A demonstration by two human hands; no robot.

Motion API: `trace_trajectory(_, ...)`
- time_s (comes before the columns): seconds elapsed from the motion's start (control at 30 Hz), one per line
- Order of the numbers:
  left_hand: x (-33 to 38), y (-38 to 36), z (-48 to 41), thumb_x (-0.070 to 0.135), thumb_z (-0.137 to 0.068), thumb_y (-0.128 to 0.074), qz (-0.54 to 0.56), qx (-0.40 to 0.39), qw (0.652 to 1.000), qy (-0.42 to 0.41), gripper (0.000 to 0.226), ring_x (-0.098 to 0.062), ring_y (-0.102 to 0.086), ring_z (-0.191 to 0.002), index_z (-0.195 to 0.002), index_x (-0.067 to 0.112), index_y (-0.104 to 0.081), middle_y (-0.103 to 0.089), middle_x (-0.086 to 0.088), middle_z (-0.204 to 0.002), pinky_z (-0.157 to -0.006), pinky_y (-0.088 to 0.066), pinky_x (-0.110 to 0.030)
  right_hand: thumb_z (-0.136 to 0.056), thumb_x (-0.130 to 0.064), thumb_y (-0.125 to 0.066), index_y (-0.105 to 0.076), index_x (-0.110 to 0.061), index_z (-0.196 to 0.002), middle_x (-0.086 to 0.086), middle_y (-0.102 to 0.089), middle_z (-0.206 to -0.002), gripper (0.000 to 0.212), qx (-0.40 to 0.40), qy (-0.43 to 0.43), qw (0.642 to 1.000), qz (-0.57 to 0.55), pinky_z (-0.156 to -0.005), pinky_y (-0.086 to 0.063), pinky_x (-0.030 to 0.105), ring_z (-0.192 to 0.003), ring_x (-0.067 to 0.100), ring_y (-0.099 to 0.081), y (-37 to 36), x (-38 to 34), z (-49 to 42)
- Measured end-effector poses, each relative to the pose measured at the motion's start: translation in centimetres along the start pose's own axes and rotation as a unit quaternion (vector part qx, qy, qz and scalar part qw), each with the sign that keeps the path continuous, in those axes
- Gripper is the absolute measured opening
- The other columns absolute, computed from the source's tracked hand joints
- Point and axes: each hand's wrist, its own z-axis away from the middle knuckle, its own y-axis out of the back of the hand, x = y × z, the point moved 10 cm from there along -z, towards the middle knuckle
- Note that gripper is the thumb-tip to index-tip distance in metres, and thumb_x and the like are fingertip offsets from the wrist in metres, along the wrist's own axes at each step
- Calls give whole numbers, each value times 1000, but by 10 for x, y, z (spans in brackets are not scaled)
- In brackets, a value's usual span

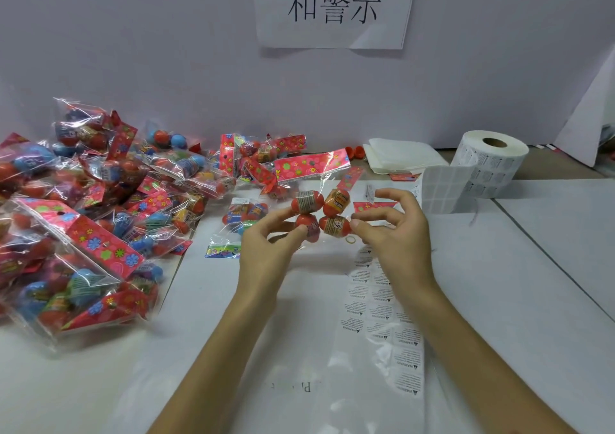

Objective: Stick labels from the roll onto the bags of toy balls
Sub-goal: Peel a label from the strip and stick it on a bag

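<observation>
The left hand (263, 247) pinches a bag (321, 212) of four red balls, held up in the middle. The right hand (396, 230) hovers just right of it, fingers bent, a small label (369, 193) at its forefinger tip (held or merely behind, I cannot tell). The label roll (492, 164) stands far right; more bags (83, 220) pile up on the left.

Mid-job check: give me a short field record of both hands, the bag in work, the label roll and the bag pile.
left hand: grips the held bag from its left side
held bag: four orange balls, held up between the hands
right hand: fingers curled beside the bag, small label at its index fingertip; grip unclear
label roll: upright, far right
label strip: trails from the roll toward the person
bag pile: heaped on the left
</observation>
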Motion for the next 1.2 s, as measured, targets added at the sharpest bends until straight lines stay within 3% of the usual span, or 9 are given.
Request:
trace_trajectory(0.1, 5, 5, -1, 11, -87, -79, -26, 31, 999, -21, 33, -8, -71, -85, -94, 42, -72, -76, 14, -75, -84, -58, -34, -79, -2, -83, -58, -32, -105, -5, -77, -78, 46, 13, 24, 1000, 16, -67, -54, 16, -75, 7, -73, 3, -5, 1)
trace_trajectory(0.3, 3, 14, -1, 15, -78, -88, -18, 65, 998, -15, 34, -20, -69, -80, -107, 24, -73, -67, 10, -66, -90, -60, -45, -79, -4, -84, -52, -30, -118, -9, -75, -77, 56, 23, 40, 999, 18, -74, -54, 13, -79, 5, -72, 3, -7, 3)
trace_trajectory(0.4, -11, 0, -3, 22, -66, -91, 86, -22, 994, 68, 62, -25, -71, -101, -122, 19, -66, -71, -9, -104, -86, -57, -38, -81, -2, -82, -50, -30, -122, -4, -75, -77, 59, 15, 37, 999, -11, -81, -55, 19, -78, 9, -73, 2, -8, 2)
trace_trajectory(0.5, -13, -22, 3, 30, -76, -79, 88, -131, 983, 92, 51, -15, -70, -95, -125, 19, -68, -74, -7, -104, -83, -50, -30, -81, -1, -81, -50, -30, -122, -1, -76, -78, 59, -3, 34, 999, -36, -88, -57, 30, -84, 15, -74, 1, -11, 1)
trace_trajectory(0.67, -20, -22, 3, 20, -91, -72, 85, -115, 985, 98, 33, -13, -69, -89, -124, 17, -71, -75, -4, -96, -82, -49, -30, -80, 2, -80, -49, -30, -124, 2, -77, -85, 62, -40, 23, 996, -79, -73, -55, 17, -81, 16, -75, -6, -15, 1)
trace_trajectory(0.8, -16, -24, 2, 17, -85, -78, 146, -142, 974, 99, 48, -26, -73, -108, -130, 11, -63, -76, -14, -115, -93, -55, -36, -82, 3, -79, -48, -31, -126, 6, -77, -89, 64, -76, 26, 993, -92, -81, -58, 24, -84, 19, -76, -15, -17, 3)
trace_trajectory(0.9, -15, -24, 2, 16, -77, -80, 162, -135, 973, 96, 58, -25, -75, -102, -131, 10, -62, -77, -14, -112, -89, -57, -34, -84, 4, -77, -50, -31, -126, 5, -76, -96, 61, -59, 40, 994, -88, -79, -59, 26, -85, 19, -75, -12, -17, 3)
trace_trajectory(1.0, -20, -16, -3, 8, -83, -75, 172, -95, 975, 105, 45, -20, -75, -95, -127, 13, -67, -78, -9, -106, -82, -59, -28, -84, -3, -75, -53, -30, -125, 0, -73, -103, 54, -30, 59, 994, -87, -77, -56, 24, -92, 17, -72, -5, -20, 0)
trace_trajectory(1.2, -27, 1, -9, 0, -90, -64, 206, -16, 970, 132, 27, -13, -73, -81, -117, 3, -65, -74, -5, -84, -78, -57, -29, -77, -12, -63, -70, -25, -118, 4, -57, -67, 44, -109, -12, 975, -192, -53, -41, 24, -57, 13, -46, -20, -7, 0)
